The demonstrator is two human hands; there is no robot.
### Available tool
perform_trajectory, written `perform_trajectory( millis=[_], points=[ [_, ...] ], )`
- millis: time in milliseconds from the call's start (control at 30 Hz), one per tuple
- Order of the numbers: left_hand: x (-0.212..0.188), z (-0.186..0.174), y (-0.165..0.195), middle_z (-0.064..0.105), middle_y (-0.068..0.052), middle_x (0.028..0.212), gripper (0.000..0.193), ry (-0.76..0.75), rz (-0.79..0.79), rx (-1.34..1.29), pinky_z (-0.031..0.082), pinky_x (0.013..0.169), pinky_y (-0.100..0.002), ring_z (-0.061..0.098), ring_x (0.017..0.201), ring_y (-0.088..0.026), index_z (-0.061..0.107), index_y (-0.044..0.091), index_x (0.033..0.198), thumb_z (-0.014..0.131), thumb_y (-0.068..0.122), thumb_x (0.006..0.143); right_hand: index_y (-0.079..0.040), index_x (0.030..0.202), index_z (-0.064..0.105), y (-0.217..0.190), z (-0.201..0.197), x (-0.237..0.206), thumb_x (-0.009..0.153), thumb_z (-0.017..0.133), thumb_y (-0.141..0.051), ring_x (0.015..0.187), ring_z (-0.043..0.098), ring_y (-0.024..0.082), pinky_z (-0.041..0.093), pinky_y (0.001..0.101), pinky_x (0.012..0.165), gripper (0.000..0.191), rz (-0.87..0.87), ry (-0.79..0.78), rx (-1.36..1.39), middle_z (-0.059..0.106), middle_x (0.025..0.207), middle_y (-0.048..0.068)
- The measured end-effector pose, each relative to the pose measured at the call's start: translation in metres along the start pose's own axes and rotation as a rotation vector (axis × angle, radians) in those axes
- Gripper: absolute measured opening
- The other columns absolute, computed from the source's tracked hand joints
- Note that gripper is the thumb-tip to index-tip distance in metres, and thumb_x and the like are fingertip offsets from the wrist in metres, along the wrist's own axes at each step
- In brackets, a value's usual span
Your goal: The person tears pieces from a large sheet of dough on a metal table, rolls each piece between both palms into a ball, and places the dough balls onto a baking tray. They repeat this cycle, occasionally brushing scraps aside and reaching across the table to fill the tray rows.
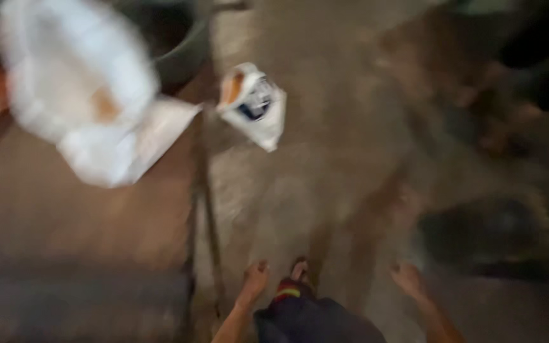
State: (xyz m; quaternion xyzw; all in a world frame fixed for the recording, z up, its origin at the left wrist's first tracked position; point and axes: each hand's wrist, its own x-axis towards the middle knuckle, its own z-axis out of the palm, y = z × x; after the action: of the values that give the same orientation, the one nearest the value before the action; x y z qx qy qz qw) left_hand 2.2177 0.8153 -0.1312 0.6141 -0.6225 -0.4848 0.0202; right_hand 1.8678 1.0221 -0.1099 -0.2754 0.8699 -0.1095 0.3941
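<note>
though motion blur softens the whole view, the concrete floor (325,159) fills it, with a large white sack (77,82) far ahead and left of both grips beside a dark basin (179,44). a small white plastic bag (255,101) lies on the floor well ahead of the left hand (255,277). left and right hand (408,279) hang loose and hold nothing; no bag is lifted yet.

White bag (87,89) top left; small white-blue-orange packet (253,101) centre.
</note>
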Motion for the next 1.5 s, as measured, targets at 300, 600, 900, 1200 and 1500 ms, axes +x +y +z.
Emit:
perform_trajectory(
  millis=[300,600,900,1200,1500],
  points=[
    [0.280,0.033,0.305,0.070,-0.018,0.129,0.043,-0.250,0.405,0.236,0.051,0.102,-0.043,0.067,0.120,-0.032,0.064,0.002,0.133,0.058,0.028,0.099,-0.010,0.135,0.064,0.055,-0.114,0.074,0.101,0.057,-0.039,0.119,0.065,0.028,0.051,0.0426,0.103,0.045,0.465,-0.084,0.181,0.068,0.133,0.013],
    [0.367,0.090,0.416,0.072,-0.026,0.083,0.051,-0.268,0.103,0.482,0.056,0.073,-0.045,0.069,0.080,-0.038,0.064,-0.001,0.126,0.056,0.043,0.100,-0.003,0.129,0.065,-0.006,-0.346,0.370,0.101,0.060,-0.035,0.110,0.069,0.033,0.054,0.0439,0.094,0.043,-0.015,0.163,0.216,0.071,0.125,0.020],
    [0.649,0.197,0.671,0.064,-0.019,0.075,0.053,-0.395,0.021,0.531,0.049,0.064,-0.045,0.059,0.071,-0.031,0.063,-0.002,0.104,0.049,0.049,0.104,0.003,0.132,0.062,-0.123,-0.580,0.685,0.095,0.067,-0.030,0.114,0.065,0.039,0.052,0.0463,0.096,0.049,-0.306,0.395,0.244,0.069,0.124,0.023],
    [0.869,0.213,0.940,0.056,-0.013,0.067,0.067,-0.343,0.447,0.588,0.042,0.055,-0.044,0.049,0.062,-0.023,0.062,-0.003,0.082,0.042,0.054,0.107,-0.001,0.132,0.062,-0.115,-0.707,0.839,0.093,0.068,-0.038,0.114,0.070,0.032,0.056,0.0428,0.096,0.055,0.015,0.207,0.427,0.072,0.126,0.021],
    [1.069,0.339,1.271,0.072,-0.016,0.123,0.044,-0.211,0.657,0.243,0.052,0.096,-0.040,0.069,0.114,-0.030,0.064,0.000,0.131,0.055,0.033,0.103,-0.003,0.134,0.063,-0.110,-0.945,1.031,0.095,0.063,-0.037,0.110,0.070,0.027,0.056,0.0398,0.091,0.051,-0.076,0.482,0.683,0.073,0.124,0.016]
  ],
)
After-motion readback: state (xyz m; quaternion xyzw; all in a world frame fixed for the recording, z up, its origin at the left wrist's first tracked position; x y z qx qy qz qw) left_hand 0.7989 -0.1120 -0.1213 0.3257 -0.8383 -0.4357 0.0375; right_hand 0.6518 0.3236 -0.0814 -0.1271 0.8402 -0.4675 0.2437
